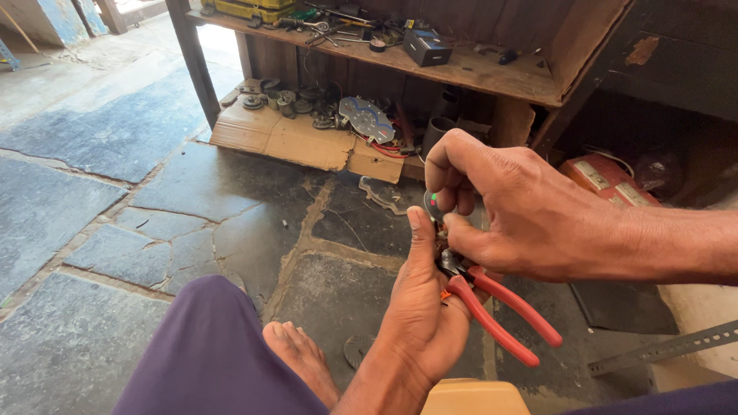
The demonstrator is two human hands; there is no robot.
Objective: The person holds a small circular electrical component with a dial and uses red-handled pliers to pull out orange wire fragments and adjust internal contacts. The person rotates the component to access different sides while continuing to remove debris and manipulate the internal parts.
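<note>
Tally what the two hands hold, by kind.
Red-handled metal pliers, in the left hand: 1
Small round dark part with coloured spots, pinched by the right hand: 1
Total: 2

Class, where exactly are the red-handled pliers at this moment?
In the head view, the red-handled pliers sit lower right of centre, held in the left hand, directly below the right hand, above the stone floor.

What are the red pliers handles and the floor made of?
Pliers: the handles look like smooth red plastic or rubber sleeves over dark metal, seen at the head. Floor: flat grey stone slabs, rough and matte, with cracked joints between them.
</note>
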